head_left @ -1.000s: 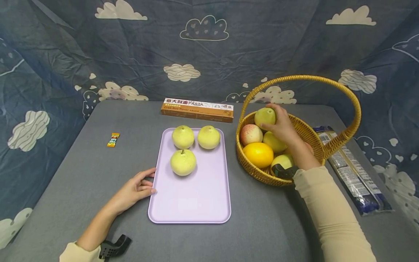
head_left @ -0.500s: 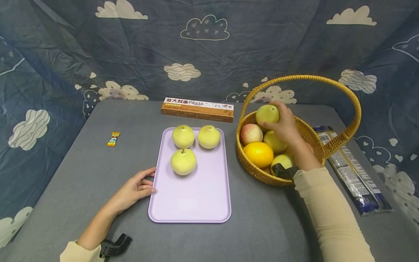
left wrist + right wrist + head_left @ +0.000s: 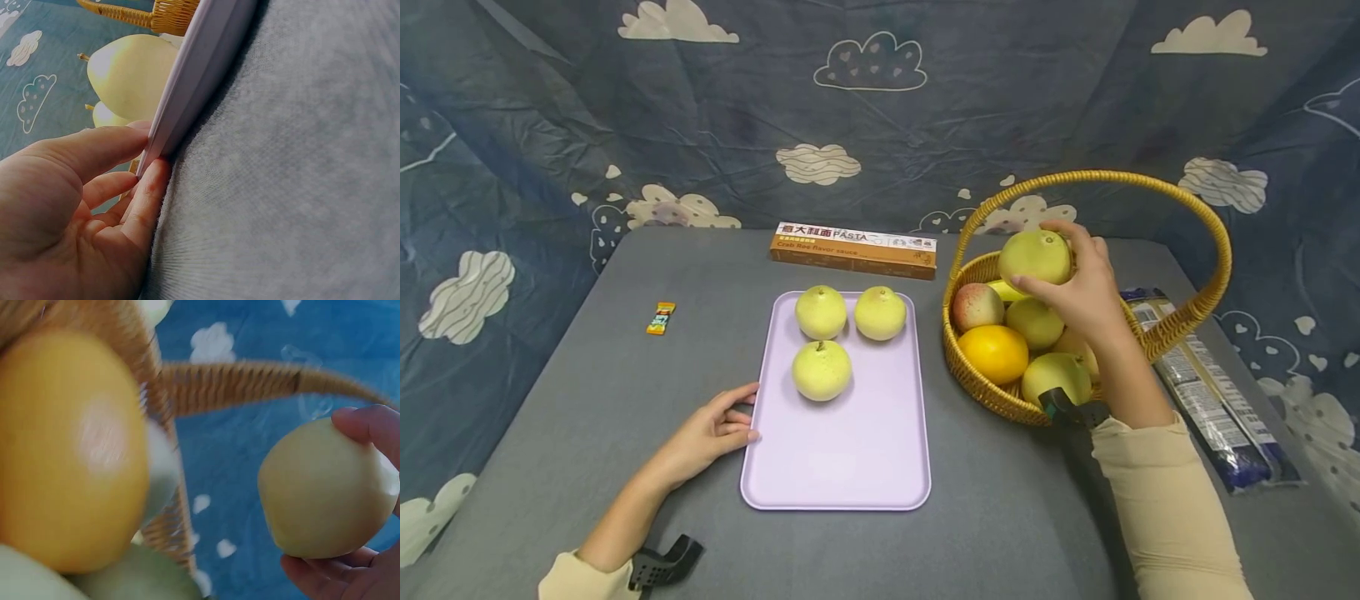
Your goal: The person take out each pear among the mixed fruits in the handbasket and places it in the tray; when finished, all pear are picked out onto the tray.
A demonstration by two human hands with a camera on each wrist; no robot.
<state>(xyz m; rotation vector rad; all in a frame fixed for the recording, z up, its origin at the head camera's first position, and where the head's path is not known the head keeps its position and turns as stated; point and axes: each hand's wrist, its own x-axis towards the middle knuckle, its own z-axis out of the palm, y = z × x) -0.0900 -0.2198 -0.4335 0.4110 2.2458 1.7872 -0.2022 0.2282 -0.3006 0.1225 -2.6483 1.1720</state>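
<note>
- Round yellow-green fruit (image 3: pixel 1034 257): grasped by right hand (image 3: pixel 1084 287).
- Left hand (image 3: pixel 707 433): relaxed, touching lilac rectangular tray (image 3: pixel 838 462) on grey tabletop (image 3: pixel 1011 508).
- Beyond hands: blue cloud-print fabric (image 3: pixel 722 117); brown-white cardboard carton (image 3: pixel 850 253): "PASTA", "Crab Roe flavor sauce".

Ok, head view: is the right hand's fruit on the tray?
No, the right hand holds that fruit by the basket, clear of the tray.

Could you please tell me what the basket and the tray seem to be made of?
Basket: wicker or rattan-like plastic, slightly glossy; woven strands show, wrapped round the handle. Tray: probably plastic, smooth with low sheen; its even lilac surface shows no grain.
</note>
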